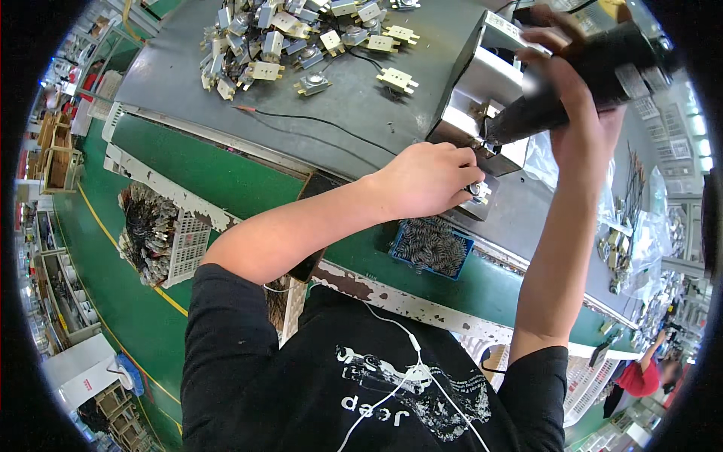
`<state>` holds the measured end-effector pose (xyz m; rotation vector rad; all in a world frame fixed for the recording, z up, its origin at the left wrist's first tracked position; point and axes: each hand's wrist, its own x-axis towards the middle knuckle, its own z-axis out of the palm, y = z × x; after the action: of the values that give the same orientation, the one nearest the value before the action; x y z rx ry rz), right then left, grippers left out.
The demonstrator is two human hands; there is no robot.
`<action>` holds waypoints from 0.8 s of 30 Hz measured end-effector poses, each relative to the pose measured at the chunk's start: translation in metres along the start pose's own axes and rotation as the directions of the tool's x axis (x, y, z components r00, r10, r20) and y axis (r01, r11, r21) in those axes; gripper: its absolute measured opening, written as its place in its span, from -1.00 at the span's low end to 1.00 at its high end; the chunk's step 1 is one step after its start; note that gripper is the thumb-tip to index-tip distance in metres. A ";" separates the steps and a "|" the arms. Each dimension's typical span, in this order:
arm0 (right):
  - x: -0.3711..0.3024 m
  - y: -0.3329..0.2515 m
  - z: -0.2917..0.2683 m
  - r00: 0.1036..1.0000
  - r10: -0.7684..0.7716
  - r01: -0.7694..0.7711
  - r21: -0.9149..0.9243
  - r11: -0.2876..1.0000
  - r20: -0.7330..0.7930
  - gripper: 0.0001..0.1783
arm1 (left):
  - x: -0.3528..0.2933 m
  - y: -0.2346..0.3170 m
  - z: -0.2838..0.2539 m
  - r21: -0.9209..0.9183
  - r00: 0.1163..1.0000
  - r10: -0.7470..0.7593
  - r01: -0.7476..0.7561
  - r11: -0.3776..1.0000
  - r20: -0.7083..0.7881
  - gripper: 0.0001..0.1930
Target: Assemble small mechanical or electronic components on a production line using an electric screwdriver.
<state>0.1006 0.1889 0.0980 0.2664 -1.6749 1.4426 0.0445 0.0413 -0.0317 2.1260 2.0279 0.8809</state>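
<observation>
My right hand [584, 98] grips a black power screwdriver [531, 114], its fingers slightly blurred. The tool slants down to the left, its tip at the near end of a shiny metal housing [465, 94] on the bench; whether it touches a screw cannot be made out. Just left of the tip, my left hand [429, 181] is closed, thumb and fingers pinching a small metal part [477, 193] at the bench edge. The fingers hide most of that part.
Small metal components with cream terminal blocks [267, 70] are heaped across the grey bench [166, 64]. A black wire [320, 122] trails toward my left hand. Below the edge sits a blue bin of springs [431, 247]. Clear plastic bags [644, 256] lie right; a person in red [640, 379] is beyond.
</observation>
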 end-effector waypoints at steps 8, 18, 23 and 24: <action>-0.024 -0.013 -0.001 0.992 0.017 -0.043 -0.214 0.976 -0.122 -0.85 | -0.006 -0.002 0.001 -0.030 0.996 0.013 -0.016 0.999 -0.084 -0.69; -0.063 -0.032 -0.018 0.973 0.097 -0.153 -0.271 0.950 -0.211 -0.20 | 0.001 0.001 0.000 -0.008 0.999 -0.050 0.050 0.999 -0.011 -0.70; -0.067 -0.028 -0.021 0.974 0.093 -0.146 -0.257 0.955 -0.207 -0.11 | 0.001 0.003 0.000 -0.021 0.999 -0.044 0.043 0.999 -0.013 -0.71; -0.068 -0.027 -0.020 0.970 0.121 -0.174 -0.258 0.950 -0.210 -0.16 | 0.001 0.003 0.000 -0.017 0.999 -0.041 0.041 0.999 0.000 -0.70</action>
<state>0.1677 0.1732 0.0662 -0.1527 -1.7386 1.2770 0.0470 0.0419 -0.0299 2.0674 2.0490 0.8891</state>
